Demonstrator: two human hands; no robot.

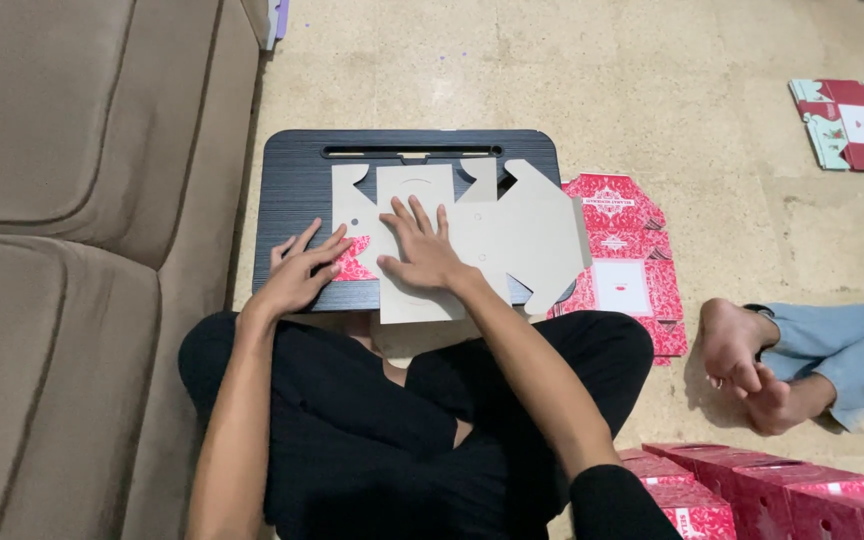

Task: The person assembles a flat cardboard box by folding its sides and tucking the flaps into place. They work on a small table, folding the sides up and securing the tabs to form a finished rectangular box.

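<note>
A flat cardboard box blank (492,235), grey side up with notched flaps, lies on a black lap tray (292,185). The right hand (420,248) presses flat on it, fingers spread, gripping nothing. The left hand (302,272), at its nine o'clock, bends a side flap over (red printed face showing), fingers loosely open. More red blanks (627,265) lie at three o'clock; folded red boxes (752,490) at five o'clock.
</note>
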